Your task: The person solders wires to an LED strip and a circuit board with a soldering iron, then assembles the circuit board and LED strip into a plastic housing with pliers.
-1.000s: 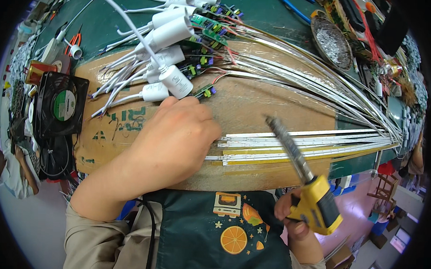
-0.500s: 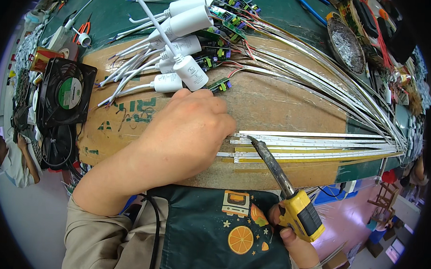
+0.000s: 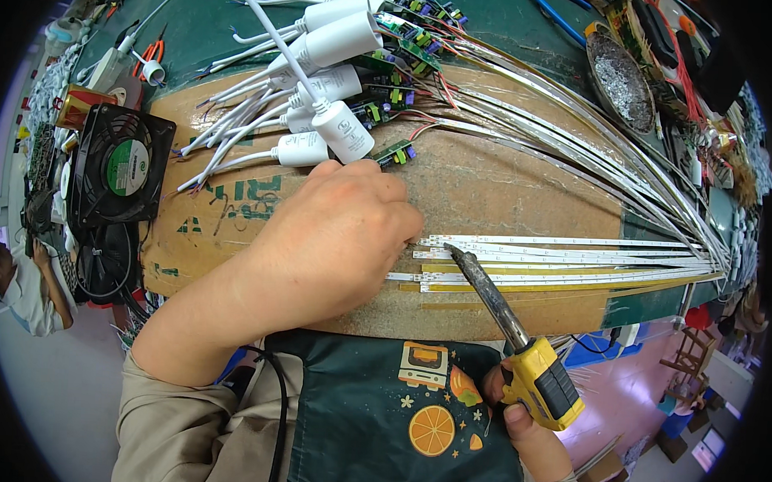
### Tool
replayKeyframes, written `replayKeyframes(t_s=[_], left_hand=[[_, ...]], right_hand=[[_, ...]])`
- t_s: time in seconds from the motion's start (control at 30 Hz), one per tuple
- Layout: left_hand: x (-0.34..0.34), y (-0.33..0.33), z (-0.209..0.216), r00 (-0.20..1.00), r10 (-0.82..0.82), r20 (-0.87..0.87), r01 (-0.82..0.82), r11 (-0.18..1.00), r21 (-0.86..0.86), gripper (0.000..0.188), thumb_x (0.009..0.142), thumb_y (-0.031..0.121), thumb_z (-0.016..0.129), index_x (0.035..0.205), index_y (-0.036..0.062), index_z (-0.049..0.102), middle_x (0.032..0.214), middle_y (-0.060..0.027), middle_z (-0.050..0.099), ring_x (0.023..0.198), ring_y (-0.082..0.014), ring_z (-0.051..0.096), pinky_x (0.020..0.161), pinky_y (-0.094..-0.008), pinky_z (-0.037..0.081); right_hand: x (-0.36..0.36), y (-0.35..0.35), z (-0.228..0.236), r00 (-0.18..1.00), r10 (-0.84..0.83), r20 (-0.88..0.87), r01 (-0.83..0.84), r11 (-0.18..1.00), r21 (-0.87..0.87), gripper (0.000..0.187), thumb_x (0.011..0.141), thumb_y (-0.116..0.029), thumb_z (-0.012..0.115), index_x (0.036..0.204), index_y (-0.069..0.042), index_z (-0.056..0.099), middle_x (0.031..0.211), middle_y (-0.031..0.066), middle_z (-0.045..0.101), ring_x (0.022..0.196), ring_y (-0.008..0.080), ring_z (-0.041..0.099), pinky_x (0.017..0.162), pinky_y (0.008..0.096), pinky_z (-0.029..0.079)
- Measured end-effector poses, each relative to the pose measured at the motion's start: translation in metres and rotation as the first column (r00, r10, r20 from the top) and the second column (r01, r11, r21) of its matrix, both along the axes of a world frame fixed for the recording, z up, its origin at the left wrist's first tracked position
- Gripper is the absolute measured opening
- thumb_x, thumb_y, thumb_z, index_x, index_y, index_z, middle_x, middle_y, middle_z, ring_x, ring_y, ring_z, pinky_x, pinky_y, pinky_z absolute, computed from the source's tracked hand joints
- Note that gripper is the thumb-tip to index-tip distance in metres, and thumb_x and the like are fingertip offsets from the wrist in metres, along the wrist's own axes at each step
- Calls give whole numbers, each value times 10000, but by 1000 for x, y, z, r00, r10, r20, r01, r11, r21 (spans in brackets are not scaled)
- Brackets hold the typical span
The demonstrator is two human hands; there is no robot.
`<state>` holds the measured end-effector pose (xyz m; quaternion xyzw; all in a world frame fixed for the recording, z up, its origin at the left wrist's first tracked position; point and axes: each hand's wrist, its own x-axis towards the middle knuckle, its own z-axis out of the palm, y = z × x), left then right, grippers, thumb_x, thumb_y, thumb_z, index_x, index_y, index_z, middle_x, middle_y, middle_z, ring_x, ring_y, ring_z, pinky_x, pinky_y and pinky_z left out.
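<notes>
My left hand [image 3: 344, 227] lies over the cardboard with its fingers curled together. Its fingertips are turned away, so what they hold cannot be seen; the left ends of white LED strips [image 3: 564, 257] lie just beside it. In my right hand [image 3: 516, 407] is a yellow-and-black soldering iron [image 3: 547, 383], its dark tip at the strips near their left ends. Directly beyond my left hand lie a white cylindrical lamp cap [image 3: 343, 131] with a cable and a small green circuit board [image 3: 395, 153] with thin red wires.
More white caps [image 3: 333, 48], boards and strips [image 3: 535, 110] spread over the cardboard [image 3: 507, 186] and green table [image 3: 215, 23]. A black fan [image 3: 121, 168] stands left. A dish of grey bits [image 3: 619, 83] sits at far right. Another person [image 3: 31, 292] is at the left edge.
</notes>
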<state>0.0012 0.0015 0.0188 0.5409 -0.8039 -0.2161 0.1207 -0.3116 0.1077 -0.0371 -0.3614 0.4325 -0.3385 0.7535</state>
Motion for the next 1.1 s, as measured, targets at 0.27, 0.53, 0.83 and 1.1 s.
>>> replayKeyframes(t_s=[0.27, 0.53, 0.83, 1.1], left_hand=[[1, 0, -1, 999, 12, -30, -11, 999, 36, 58, 749, 79, 655, 802, 55, 649, 816, -78, 592, 837, -282, 563, 742, -383, 427], [-6, 6, -6, 990, 106, -97, -112, 992, -58, 57, 736, 72, 644, 764, 59, 597, 775, -78, 552, 801, -279, 538, 711, -389, 402], [-7, 7, -7, 989, 115, -93, -119, 992, -45, 51, 747, 79, 633, 774, 67, 591, 790, -79, 545, 812, -280, 527, 709, -389, 391], [-6, 6, -7, 989, 112, -93, -116, 992, -40, 52, 743, 80, 637, 767, 68, 592, 774, -76, 542, 803, -276, 527, 699, -390, 390]], right_hand=[[-1, -1, 1, 1000, -11, -4, 11, 1000, 3, 558, 706, -253, 785, 1088, 33, 496, 799, 51, 573, 677, 130, 537, 602, 242, 441], [-9, 1, -5, 975, 152, -164, -169, 981, -99, 708, 744, -442, 735, 1270, -76, 433, 741, 10, 457, 626, 135, 447, 508, 251, 389], [-4, 0, -2, 985, 127, -114, -135, 988, -70, 703, 739, -434, 743, 1263, -80, 436, 732, 7, 453, 614, 130, 441, 502, 246, 404], [8, -9, 1, 991, 134, -5, -134, 991, -9, 688, 727, -471, 743, 1222, -78, 470, 720, 4, 453, 598, 122, 430, 493, 247, 371]])
